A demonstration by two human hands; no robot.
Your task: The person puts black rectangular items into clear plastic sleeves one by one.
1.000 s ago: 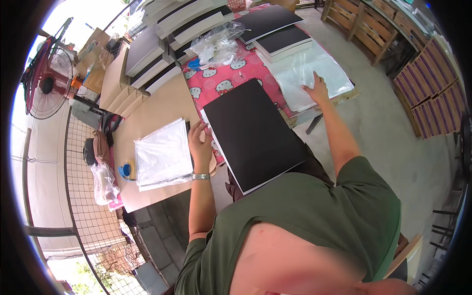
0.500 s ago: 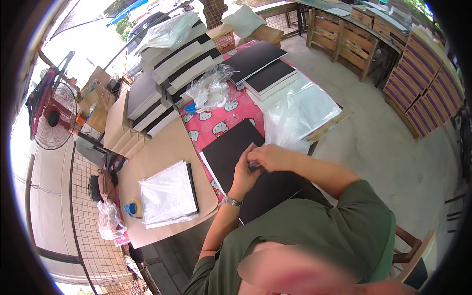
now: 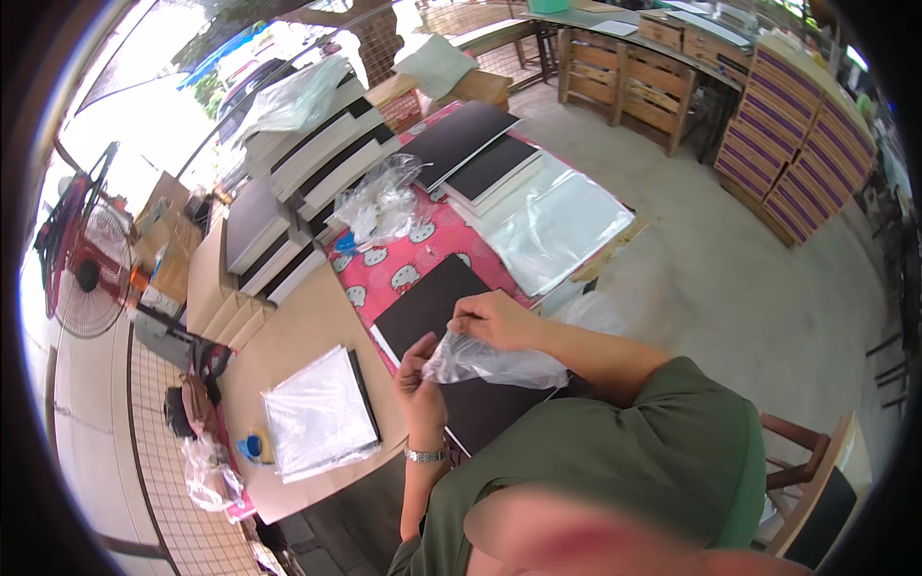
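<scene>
A clear plastic bag is stretched between my two hands over a black-covered board. My left hand pinches the bag's left end. Higher and to the right, my right hand grips its upper edge with bent fingers. The bag's far end trails under my right forearm. Below it lies more black surface near my body; whether it is the same board I cannot tell. On the brown table part to the left is a plastic-wrapped flat pack with a black edge, beside a blue tape roll.
Tall stacks of black-covered blocks stand at the far left. Crumpled plastic lies on the pink patterned cloth. Flat clear bags are piled at the right, behind them black boards. A fan stands left, a chair right.
My hands have moved apart and nearer my body. A clear bag, previously beside my right arm, is now drawn across the black board between both hands. My view has shifted slightly right.
</scene>
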